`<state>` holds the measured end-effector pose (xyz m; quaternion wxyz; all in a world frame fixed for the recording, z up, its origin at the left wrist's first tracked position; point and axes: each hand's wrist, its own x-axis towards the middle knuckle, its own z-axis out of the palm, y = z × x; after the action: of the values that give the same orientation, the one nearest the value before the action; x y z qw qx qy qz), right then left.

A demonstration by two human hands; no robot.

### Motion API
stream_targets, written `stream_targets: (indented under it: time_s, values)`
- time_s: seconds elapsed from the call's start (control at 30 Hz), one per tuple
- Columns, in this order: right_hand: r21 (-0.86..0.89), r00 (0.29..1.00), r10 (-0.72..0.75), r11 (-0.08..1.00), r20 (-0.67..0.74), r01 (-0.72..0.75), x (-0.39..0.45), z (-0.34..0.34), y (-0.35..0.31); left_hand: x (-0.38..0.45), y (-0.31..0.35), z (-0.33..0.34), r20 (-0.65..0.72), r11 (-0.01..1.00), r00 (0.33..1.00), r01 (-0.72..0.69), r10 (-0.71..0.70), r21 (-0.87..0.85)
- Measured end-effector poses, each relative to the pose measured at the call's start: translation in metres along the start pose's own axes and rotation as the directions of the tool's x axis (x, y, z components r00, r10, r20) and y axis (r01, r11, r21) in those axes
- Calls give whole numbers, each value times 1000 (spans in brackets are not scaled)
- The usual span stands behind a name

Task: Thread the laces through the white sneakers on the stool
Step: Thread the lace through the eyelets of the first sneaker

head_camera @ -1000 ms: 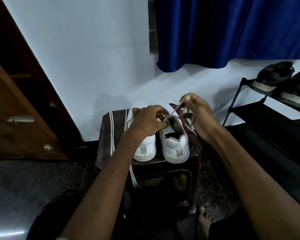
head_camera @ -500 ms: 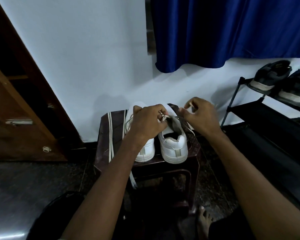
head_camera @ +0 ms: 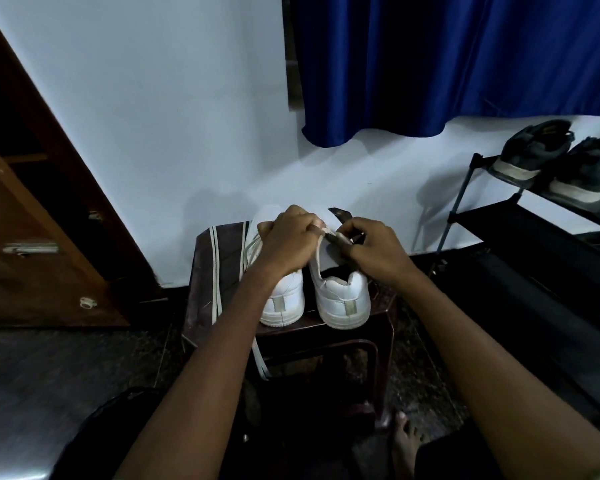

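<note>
Two white sneakers stand heels toward me on a dark brown stool (head_camera: 378,306). The left sneaker (head_camera: 284,299) is partly covered by my left hand (head_camera: 288,240). That hand pinches the lace at the upper edge of the right sneaker (head_camera: 343,299). My right hand (head_camera: 374,247) pinches the same lace (head_camera: 329,234) just beside it, over the right sneaker's tongue. A loose white lace (head_camera: 215,271) lies along the stool's left side and hangs over its front edge. The eyelets are hidden by my hands.
A black shoe rack (head_camera: 520,223) with dark sneakers (head_camera: 534,150) stands at the right. A wooden door (head_camera: 32,237) is at the left and a blue curtain (head_camera: 447,64) hangs on the white wall behind. My bare foot (head_camera: 404,441) is on the floor below the stool.
My right hand has come down and leftward from a raised pull, closing in to meet my left hand over the right sneaker. The left hand has stayed at the shoe's upper edge.
</note>
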<state>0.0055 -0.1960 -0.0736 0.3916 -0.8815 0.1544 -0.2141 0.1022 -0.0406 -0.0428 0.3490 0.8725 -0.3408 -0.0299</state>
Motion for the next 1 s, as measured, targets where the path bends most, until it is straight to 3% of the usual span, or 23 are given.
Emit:
stream_targets:
  time_s: [0.1, 0.23, 0.3, 0.37, 0.43, 0.5, 0.6, 0.63, 0.67, 0.7, 0.73, 0.77, 0.83, 0.87, 1.0]
  values:
    - [-24, 994, 24, 999, -109, -26, -6, 15, -5, -5, 5, -12, 26, 919, 987, 159, -160, -360]
    - [-71, 989, 0, 997, -147, -10, -10, 19, -12, -14, 12, -23, 4, 768, 990, 114, -144, -630]
    - [-108, 988, -21, 994, -150, 5, -11, 19, -14, -17, 13, -28, 21, 866, 998, 65, -63, -496]
    - [-126, 988, -37, 992, -150, 18, -11, 19, -14, -18, 13, -26, 92, 981, 996, 16, 2, -192]
    - [-130, 989, -41, 991, -139, 23, -12, 19, -13, -20, 18, -23, 133, 986, 990, -31, 54, -164]
    - [-117, 991, -37, 993, -131, 21, -11, 17, -14, -21, 26, -23, 63, 909, 992, -71, 106, -411]
    - [-112, 991, -27, 994, -134, 12, -12, 16, -17, -21, 35, -30, -18, 586, 999, -31, 28, -810]
    - [-115, 990, -31, 993, -135, 16, -12, 15, -18, -19, 33, -31, -20, 555, 1000, -10, -12, -832]
    - [-122, 991, -34, 992, -132, 18, -12, 15, -18, -19, 31, -32, -44, 647, 998, -8, -40, -762]
    - [-131, 991, -41, 991, -128, 24, -12, 16, -18, -17, 24, -30, -85, 801, 995, -13, -47, -598]
    - [-139, 992, -46, 990, -121, 29, -12, 16, -18, -15, 17, -26, -125, 928, 991, -14, -35, -373]
    - [-141, 992, -50, 989, -117, 33, -11, 17, -17, -14, 12, -23, -162, 987, 987, -18, -7, -157]
    - [-141, 992, -38, 990, -118, 21, -10, 18, -14, -15, 7, -16, -132, 988, 987, -71, 89, 136]
    - [-139, 993, -30, 990, -117, 13, -10, 18, -14, -15, 6, -14, -87, 973, 986, -125, 145, 195]
    - [-131, 995, -23, 991, -99, 10, -9, 17, -15, -11, -2, -14, -88, 928, 947, -281, 309, 244]
